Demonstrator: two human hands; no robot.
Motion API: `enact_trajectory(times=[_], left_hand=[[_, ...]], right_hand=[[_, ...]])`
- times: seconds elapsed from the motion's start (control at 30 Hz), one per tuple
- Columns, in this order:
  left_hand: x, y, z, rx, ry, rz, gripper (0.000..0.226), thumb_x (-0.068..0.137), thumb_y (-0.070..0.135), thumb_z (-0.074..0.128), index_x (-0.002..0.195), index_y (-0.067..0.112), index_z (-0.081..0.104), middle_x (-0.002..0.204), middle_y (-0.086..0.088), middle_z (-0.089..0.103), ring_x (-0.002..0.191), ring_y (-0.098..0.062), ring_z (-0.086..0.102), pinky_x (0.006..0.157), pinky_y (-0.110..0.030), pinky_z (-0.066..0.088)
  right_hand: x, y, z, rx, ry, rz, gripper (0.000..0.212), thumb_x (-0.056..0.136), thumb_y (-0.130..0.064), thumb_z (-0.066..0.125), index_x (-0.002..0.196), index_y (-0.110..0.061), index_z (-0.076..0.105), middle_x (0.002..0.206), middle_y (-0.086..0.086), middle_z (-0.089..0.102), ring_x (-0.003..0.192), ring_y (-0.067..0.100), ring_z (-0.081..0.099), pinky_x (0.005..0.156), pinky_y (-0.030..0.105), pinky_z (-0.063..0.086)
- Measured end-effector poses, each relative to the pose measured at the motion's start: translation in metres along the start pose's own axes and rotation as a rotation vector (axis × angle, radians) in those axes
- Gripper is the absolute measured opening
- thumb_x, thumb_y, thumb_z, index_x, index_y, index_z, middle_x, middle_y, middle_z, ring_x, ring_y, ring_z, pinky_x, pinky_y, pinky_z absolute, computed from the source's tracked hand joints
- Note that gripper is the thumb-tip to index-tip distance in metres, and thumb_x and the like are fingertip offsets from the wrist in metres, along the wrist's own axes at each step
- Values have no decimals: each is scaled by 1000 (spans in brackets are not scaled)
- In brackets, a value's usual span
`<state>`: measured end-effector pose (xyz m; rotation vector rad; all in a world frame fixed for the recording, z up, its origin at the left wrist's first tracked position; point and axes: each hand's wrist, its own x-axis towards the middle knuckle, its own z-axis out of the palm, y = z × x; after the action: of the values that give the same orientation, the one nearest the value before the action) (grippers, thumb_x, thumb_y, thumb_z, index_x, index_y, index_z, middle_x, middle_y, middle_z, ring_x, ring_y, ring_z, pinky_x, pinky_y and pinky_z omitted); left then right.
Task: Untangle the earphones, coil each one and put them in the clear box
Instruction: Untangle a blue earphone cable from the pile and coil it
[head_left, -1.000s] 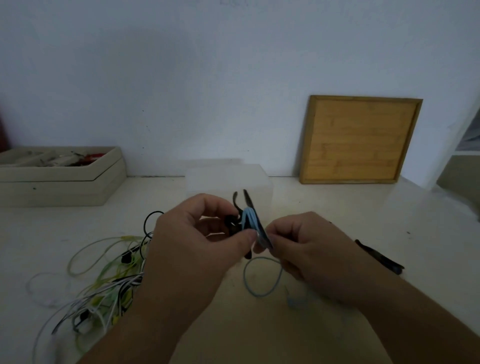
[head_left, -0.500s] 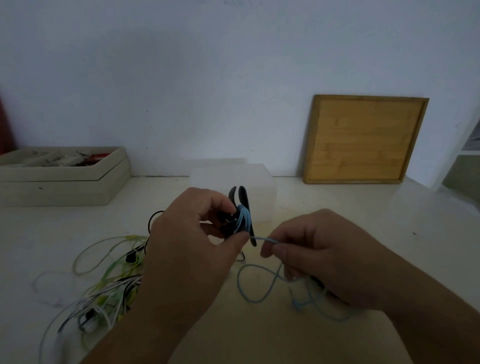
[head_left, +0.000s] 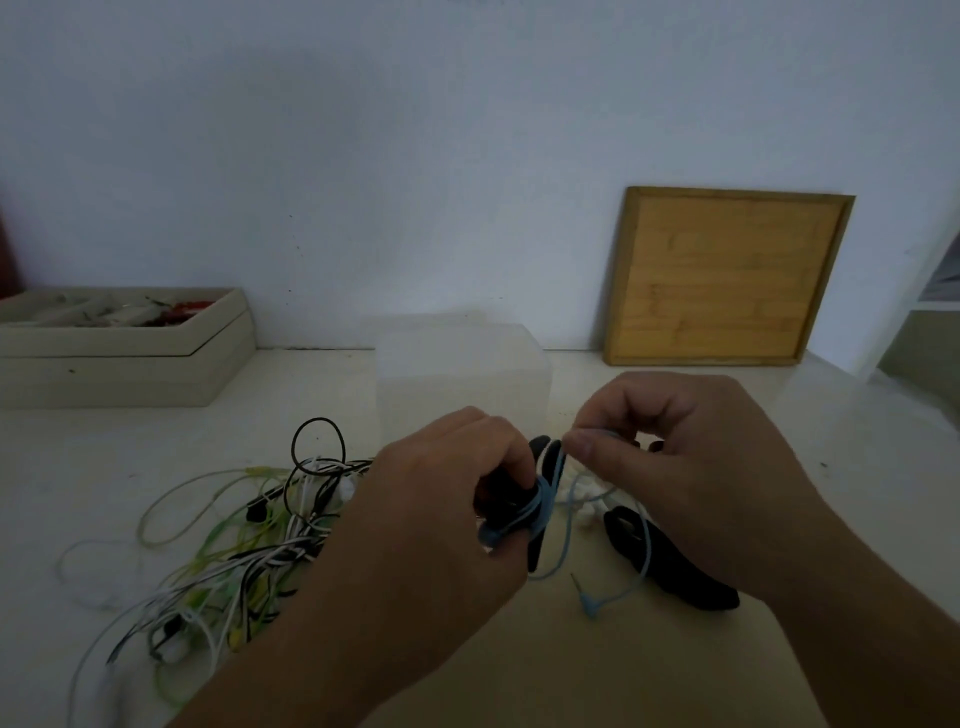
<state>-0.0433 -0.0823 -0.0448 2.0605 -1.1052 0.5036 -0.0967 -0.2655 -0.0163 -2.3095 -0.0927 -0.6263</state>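
Left hand: The left hand (head_left: 431, 525) was held above the table, with the fingers curled in a tight grip round a bundle.
Bundle: It was a thin light blue earphone cable (head_left: 543, 496), wound in several turns round a flat black piece (head_left: 540, 449); the thumb lay on the turns.
Right hand: The right hand (head_left: 701, 467) was just beside the left one. Its thumb and forefinger pinched the same blue cable narrowly, close to the top of the bundle, and the other fingers were curled in.
Loose end: The rest of the cable hung down in a loop between the hands, and its small blue plug (head_left: 589, 605) lay on the pale beige table (head_left: 561, 675).
Clear box: The clear plastic box (head_left: 462, 374) stood just behind the hands. I could not tell what was inside.
Other earphones: A tangled heap of white, green and black earphone cables (head_left: 260, 540) lay on the table to the left of the left arm.
Black strap: A dark flat strap (head_left: 685, 577) lay on the table, partly under the right hand.
Background: A square wooden board (head_left: 727, 275) leaned on the white wall (head_left: 415, 156) at the right; a flat beige box (head_left: 119, 364) with small items stood at the far left.
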Motion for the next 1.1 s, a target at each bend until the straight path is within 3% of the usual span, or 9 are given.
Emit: enact_trajectory(times=[0.1, 0.2, 0.27, 0.37, 0.53, 0.67, 0.83, 1.0, 1.1], left_hand=[[0, 1, -1, -54, -18, 13, 25, 63, 15, 71, 80, 27, 58, 78, 15, 57, 73, -7, 59, 63, -19, 48], [0, 1, -2, -144, -18, -9, 25, 65, 14, 73, 81, 28, 60, 79, 14, 60, 74, -9, 62, 63, -16, 50], [-1, 3, -2, -258, -6, -58, 26, 65, 12, 75, 82, 27, 62, 80, 11, 63, 74, -10, 65, 64, -15, 52], [0, 6, -1, -449, 52, -163, 26, 64, 9, 78, 81, 24, 64, 81, 5, 70, 75, -16, 71, 68, -25, 59], [3, 5, -2, -616, 246, -372, 31, 65, -1, 86, 78, 17, 64, 76, -1, 75, 71, -16, 74, 60, -24, 59], [5, -1, -2, -541, 430, -471, 23, 70, 4, 80, 81, 16, 64, 77, 6, 75, 68, -10, 73, 60, -17, 57], [4, -10, -5, -462, 577, -551, 21, 73, 12, 80, 82, 20, 63, 72, 4, 72, 65, -8, 71, 56, -11, 52], [3, -10, -1, -279, 561, -496, 27, 72, 9, 82, 81, 23, 60, 73, 10, 68, 68, 1, 68, 57, -8, 51], [1, -9, 0, -123, 503, -410, 29, 70, 12, 82, 81, 27, 60, 75, 10, 66, 68, -6, 66, 63, -14, 54]], right_hand=[[2, 2, 2, 4, 18, 7, 11, 80, -29, 72, 70, -30, 69, 70, -13, 67, 69, 6, 62, 64, 10, 46], [5, 4, 1, 119, -38, 95, 12, 85, -26, 69, 74, -27, 73, 66, -9, 69, 60, 3, 63, 60, 10, 47], [6, 7, 1, 157, -106, 160, 15, 89, -25, 64, 79, -27, 75, 67, -6, 71, 62, 7, 66, 63, 18, 51], [6, 8, 5, 144, -225, 193, 20, 94, -27, 58, 84, -28, 75, 71, -4, 73, 67, 9, 68, 71, 29, 53], [2, 2, 16, 193, -362, 193, 27, 99, -21, 52, 80, -18, 71, 62, 1, 68, 57, 9, 63, 62, 16, 47], [1, 2, 20, 208, -468, 186, 20, 97, -22, 57, 91, -17, 75, 59, 0, 67, 58, 11, 65, 73, 25, 54], [-3, -1, 20, 201, -547, 152, 17, 95, -24, 61, 96, -29, 77, 54, -5, 58, 48, 11, 53, 51, 21, 45], [-5, -5, 18, 222, -629, 47, 20, 91, -45, 62, 92, -32, 77, 57, 6, 49, 55, 27, 43, 56, 32, 37], [-4, -4, 14, 235, -594, -4, 22, 91, -41, 63, 76, -29, 74, 59, 1, 55, 56, 25, 51, 55, 33, 41]])
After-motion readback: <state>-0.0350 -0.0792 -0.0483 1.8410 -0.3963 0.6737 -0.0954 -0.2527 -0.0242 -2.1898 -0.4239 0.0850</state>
